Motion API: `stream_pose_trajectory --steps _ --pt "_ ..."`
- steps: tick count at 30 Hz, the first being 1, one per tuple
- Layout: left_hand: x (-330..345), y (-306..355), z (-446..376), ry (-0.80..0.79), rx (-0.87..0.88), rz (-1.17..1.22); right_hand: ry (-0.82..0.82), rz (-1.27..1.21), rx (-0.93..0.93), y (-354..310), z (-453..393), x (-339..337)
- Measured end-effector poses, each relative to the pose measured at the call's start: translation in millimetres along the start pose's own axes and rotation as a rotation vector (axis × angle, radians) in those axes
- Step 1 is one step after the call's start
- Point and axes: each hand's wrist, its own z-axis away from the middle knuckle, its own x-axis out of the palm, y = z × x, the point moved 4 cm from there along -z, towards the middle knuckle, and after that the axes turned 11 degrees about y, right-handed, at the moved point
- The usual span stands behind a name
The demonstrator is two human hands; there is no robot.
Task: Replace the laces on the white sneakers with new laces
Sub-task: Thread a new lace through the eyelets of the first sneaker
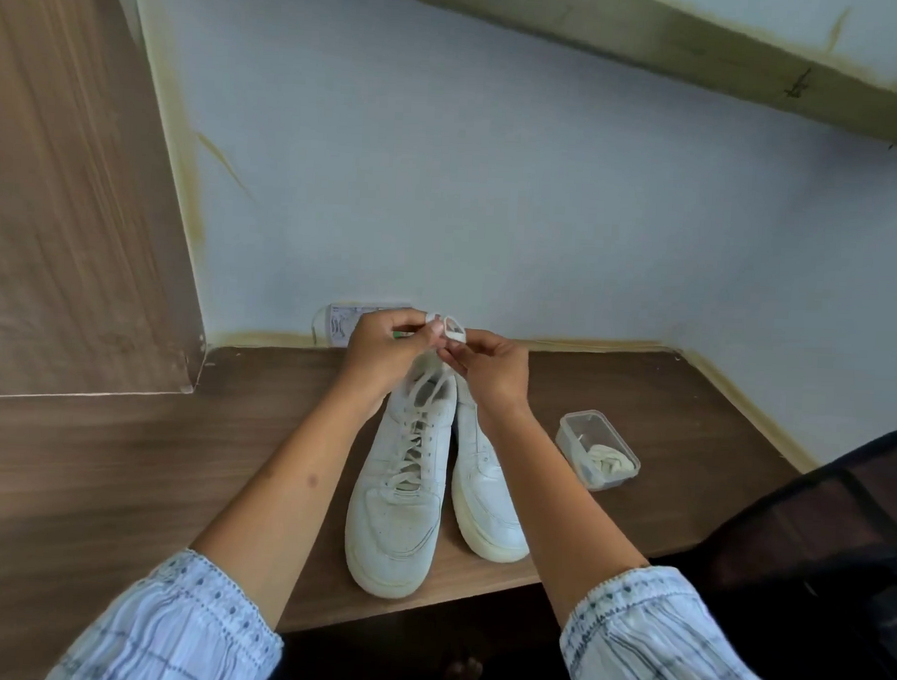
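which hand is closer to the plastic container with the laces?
Right. The right hand is up-left of the plastic container, above the sneakers' collars; the left hand is farther left, beyond the right hand. Both pinch the lace.

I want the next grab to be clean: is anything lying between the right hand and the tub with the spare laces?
Nothing visible does. The right hand pinches the lace above the sneakers; the tub sits to its right on bare desk, lid off, with the spare laces exposed.
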Motion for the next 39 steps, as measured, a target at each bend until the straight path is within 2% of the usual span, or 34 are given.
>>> stream_pose_trajectory --steps 3,4,7,9,11,14,16,17,19,20,22,25,27,29,31,33,36,37,39 --pt "1.6 -37.4 -15.8 0.036 0.072 -0.320 -0.064 0.513 -0.270 22.2 -13.7 -2.1" --pt "3.4 -45.3 -19.6 -0.005 0.128 -0.448 -0.147 0.663 -0.364 29.4 -17.6 -0.5" --pt "7.7 -53.8 -23.6 -0.284 0.340 -0.835 -0.461 1.008 -0.650 39.2 -21.7 9.1" --pt "5.4 -54.0 -25.9 -0.433 0.420 -0.993 -0.574 1.116 -0.713 35.6 -24.4 10.8" --pt "3.8 -53.4 -28.2 -0.491 0.463 -1.032 -0.542 1.023 -0.648 23.1 -31.0 4.9" --pt "5.6 -48.3 -32.2 -0.397 0.567 -1.039 -0.376 0.815 -0.535 8.4 -36.0 -7.4" --pt "6.5 -47.8 -34.5 -0.324 0.539 -1.001 -0.440 0.886 -0.588 16.3 -28.0 -2.5" --pt "6.6 -48.2 -34.7 -0.298 0.494 -0.925 -0.501 0.997 -0.615 28.8 -23.7 0.8" --pt "2.4 -48.9 -32.2 -0.259 0.351 -0.675 -0.577 1.193 -0.539 52.8 -21.1 1.9" --pt "-0.1 -50.2 -28.5 -0.251 0.293 -0.571 -0.594 1.220 -0.507 58.0 -20.4 2.5" --pt "-5.1 -54.1 -18.6 -0.257 0.277 -0.511 -0.594 1.105 -0.556 54.9 -18.0 6.9" --pt "-10.8 -66.9 -2.9 -0.246 0.303 -0.468 -0.352 0.788 -0.622 29.5 -25.4 3.5" --pt "-19.0 -79.6 5.0 -0.157 0.283 -0.396 -0.270 0.821 -0.691 22.8 -30.0 0.3" --pt "-25.0 -93.6 14.2 -0.109 0.242 -0.324 -0.376 1.122 -0.757 28.5 -21.6 6.5" --pt "-24.9 -105.6 24.1 -0.105 0.207 -0.254 -0.571 1.292 -0.692 38.7 -6.0 14.2" --pt "-21.6 -111.0 31.9 -0.084 0.219 -0.222 -0.669 1.279 -0.640 41.5 0.9 18.6" --pt "-18.7 -114.1 34.3 -0.020 0.252 -0.243 -0.670 1.279 -0.555 44.1 -8.1 21.3" --pt "-18.5 -115.4 34.6 -0.010 0.254 -0.257 -0.650 1.252 -0.570 46.5 -9.9 22.2" --pt "-19.4 -115.3 37.6 -0.011 0.248 -0.274 -0.534 0.998 -0.614 44.9 -12.3 22.4"
